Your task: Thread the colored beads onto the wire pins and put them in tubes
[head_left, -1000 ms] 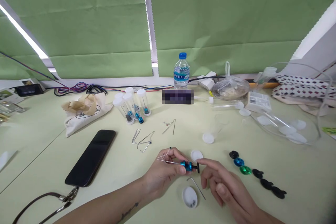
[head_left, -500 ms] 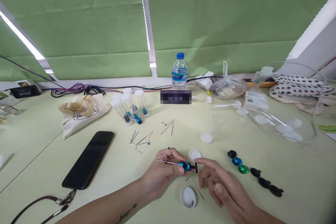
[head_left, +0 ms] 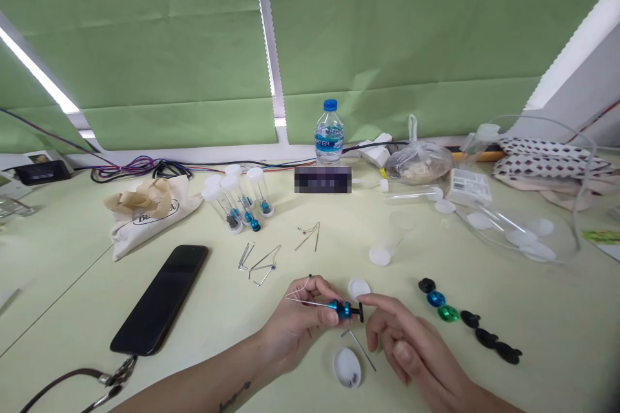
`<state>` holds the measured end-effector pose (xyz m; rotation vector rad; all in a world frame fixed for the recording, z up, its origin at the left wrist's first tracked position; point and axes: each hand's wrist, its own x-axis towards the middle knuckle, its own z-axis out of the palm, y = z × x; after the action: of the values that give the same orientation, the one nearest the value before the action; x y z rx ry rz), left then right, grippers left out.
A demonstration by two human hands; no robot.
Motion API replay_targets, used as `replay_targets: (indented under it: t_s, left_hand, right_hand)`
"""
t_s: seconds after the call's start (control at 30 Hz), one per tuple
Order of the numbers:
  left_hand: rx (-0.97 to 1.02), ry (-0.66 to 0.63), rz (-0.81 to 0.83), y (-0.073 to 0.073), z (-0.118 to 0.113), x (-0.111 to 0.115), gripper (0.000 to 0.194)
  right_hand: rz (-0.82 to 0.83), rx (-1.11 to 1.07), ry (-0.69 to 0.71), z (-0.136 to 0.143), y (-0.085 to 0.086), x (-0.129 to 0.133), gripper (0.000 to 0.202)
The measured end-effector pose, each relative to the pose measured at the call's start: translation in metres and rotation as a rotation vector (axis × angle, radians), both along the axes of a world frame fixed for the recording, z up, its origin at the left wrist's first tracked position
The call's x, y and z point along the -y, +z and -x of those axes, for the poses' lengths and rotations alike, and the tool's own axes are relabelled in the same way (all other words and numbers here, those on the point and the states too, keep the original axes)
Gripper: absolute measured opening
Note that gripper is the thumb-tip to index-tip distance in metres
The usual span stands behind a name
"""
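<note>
The little blue part [head_left: 339, 309] looks like shiny coloured metal, and the wire [head_left: 306, 301] sticking out of it is smooth bare metal. The hex key [head_left: 359, 350] is plain silvery metal too. Blue disc [head_left: 436, 298] and green disc [head_left: 448, 313] are properly glossy. Phone [head_left: 159, 300] has a slick, glassy black face. Tubes [head_left: 259, 190] and bottle [head_left: 329, 140] look like clear, shiny plastic, the small dish [head_left: 341, 361] smooth white plastic. Pouch [head_left: 159, 219] is matt cloth, worktop [head_left: 276, 210] smooth with a soft sheen, blind [head_left: 169, 58] matt and a bit creased.
</note>
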<state>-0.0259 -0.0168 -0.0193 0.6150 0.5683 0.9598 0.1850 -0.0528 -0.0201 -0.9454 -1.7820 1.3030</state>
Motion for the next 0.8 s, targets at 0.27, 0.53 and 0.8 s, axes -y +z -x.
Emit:
replay_targets:
  t_s: [0.27, 0.53, 0.8]
  left_hand:
    - [0.004, -0.004, -0.012, -0.0019, 0.0006, 0.0004, 0.019]
    - [0.001, 0.008, 0.01, -0.0005, 0.0003, 0.0001, 0.02]
    - [-0.01, 0.01, 0.013, -0.0001, 0.0003, 0.0, 0.02]
  right_hand:
    - [-0.01, 0.0, 0.015, -0.0002, 0.0005, -0.0029, 0.045]
    - [-0.019, 0.014, 0.026, -0.0003, 0.0027, -0.0027, 0.048]
    - [-0.022, 0.008, 0.04, 0.0008, 0.0029, -0.003, 0.047]
